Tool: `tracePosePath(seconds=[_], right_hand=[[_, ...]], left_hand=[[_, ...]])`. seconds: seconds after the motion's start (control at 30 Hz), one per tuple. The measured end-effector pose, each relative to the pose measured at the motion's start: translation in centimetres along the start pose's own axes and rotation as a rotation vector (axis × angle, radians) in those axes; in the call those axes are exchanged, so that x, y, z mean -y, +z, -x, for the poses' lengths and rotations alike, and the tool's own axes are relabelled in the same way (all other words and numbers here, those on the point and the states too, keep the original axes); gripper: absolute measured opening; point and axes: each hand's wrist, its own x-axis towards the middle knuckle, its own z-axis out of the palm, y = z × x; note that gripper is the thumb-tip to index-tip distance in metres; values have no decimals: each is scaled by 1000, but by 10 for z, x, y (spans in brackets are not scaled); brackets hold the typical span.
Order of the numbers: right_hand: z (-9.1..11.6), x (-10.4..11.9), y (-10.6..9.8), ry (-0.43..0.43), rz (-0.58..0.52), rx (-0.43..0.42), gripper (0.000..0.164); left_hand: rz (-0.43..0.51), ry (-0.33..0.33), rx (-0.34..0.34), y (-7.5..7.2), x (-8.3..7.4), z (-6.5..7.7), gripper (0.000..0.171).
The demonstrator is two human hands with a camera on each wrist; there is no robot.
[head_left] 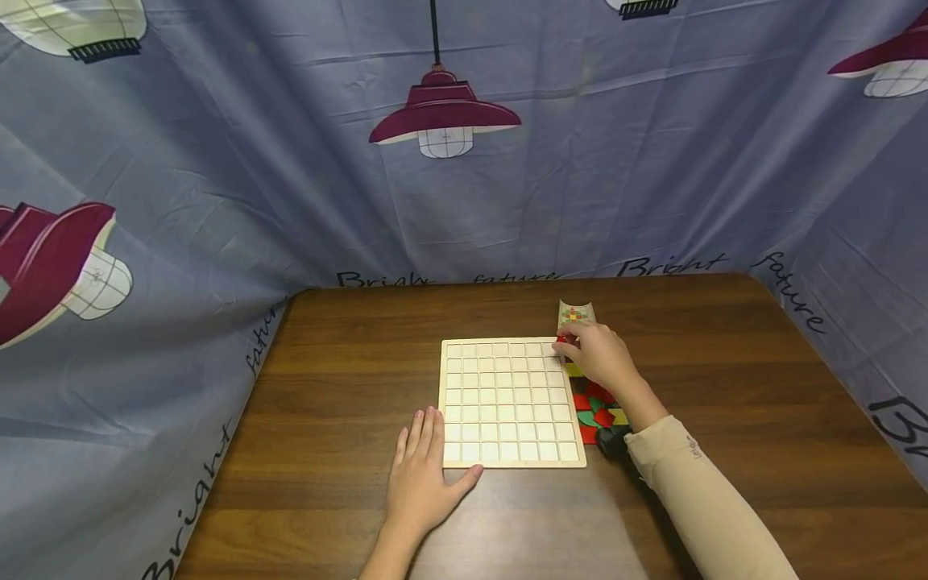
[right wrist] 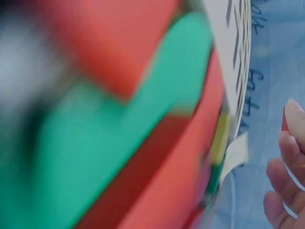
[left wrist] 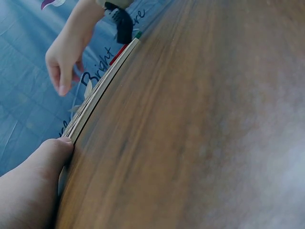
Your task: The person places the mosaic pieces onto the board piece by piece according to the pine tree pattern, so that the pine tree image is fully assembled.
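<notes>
Right hand, right of centre, is pinching a red piece; left hand, straight-fingered, is touching the board; bracing it is probably helping square placement.

- Left hand: near, back upward, fingers straight toward the far side, thumb spread right.
- Right hand: farther, fingertips pinching, pointing left.
- Right forearm: sleeved, slanting from near right.
</notes>
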Motion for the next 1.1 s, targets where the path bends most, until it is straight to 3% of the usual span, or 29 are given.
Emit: tracePosePath(seconds=[0.4,0.7,1.1], right_hand=[[-29,51,26,-99,0,41,31],[-43,63,37,-98,22,103,31],[-48,73,33,-109,17,129,29]], left_hand=[[-6,22,-26,1,0,0,103],[9,9,-35,2,3,-1,103],[11,5,-2,1,3,-2,103]])
